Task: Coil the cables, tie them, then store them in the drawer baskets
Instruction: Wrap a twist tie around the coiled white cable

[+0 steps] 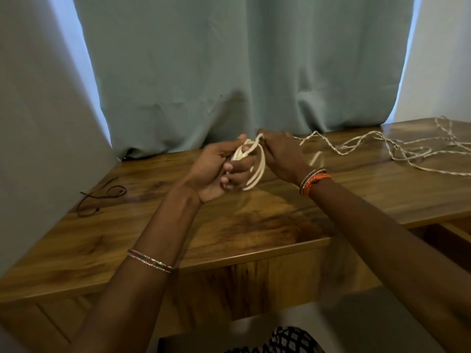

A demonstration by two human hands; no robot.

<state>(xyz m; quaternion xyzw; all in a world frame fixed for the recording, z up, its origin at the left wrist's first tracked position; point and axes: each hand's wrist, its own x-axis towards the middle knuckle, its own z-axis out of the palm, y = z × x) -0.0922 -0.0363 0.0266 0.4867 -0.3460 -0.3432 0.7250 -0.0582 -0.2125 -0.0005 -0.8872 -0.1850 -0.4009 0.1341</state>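
Observation:
A white cable is partly wound into loops point(256, 171) that hang from my left hand point(219, 166), whose fingers curl round the bundle above the wooden table point(229, 225). My right hand point(281, 154) is just to the right of it and pinches the same cable near the top of the loops. The loose rest of the white cable point(397, 149) trails in twisted tangles across the table's right side. A thin dark cable point(99, 197) lies uncoiled near the table's left edge.
A grey-green curtain point(242, 72) hangs behind the table and touches its back edge. Walls stand at left and right. A drawer opening point(448, 238) shows under the table's right front edge. Patterned clothing point(283, 340) is at the bottom.

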